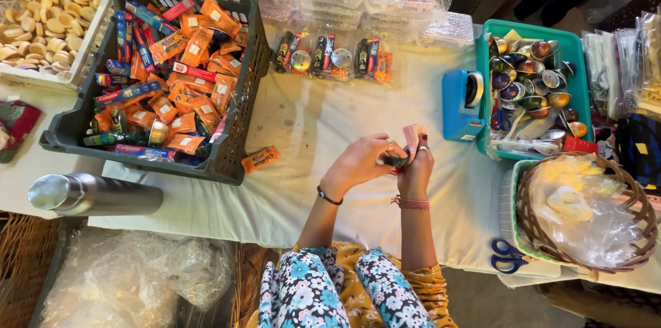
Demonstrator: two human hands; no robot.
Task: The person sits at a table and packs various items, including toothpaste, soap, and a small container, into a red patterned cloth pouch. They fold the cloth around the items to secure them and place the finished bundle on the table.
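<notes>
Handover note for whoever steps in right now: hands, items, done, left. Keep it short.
Left hand and right hand: together above the white tablecloth, both in a grip on one small dark item; what it is cannot be told.
Supplies: dark crate of orange sachets and toothpaste boxes to the left; one orange sachet loose beside it; green tray of shiny round tins and blue tape dispenser to the right; blue scissors near the wicker basket.
Done: three packed clear bags lie in a row.
Left: crate and tray remain well stocked.
</notes>
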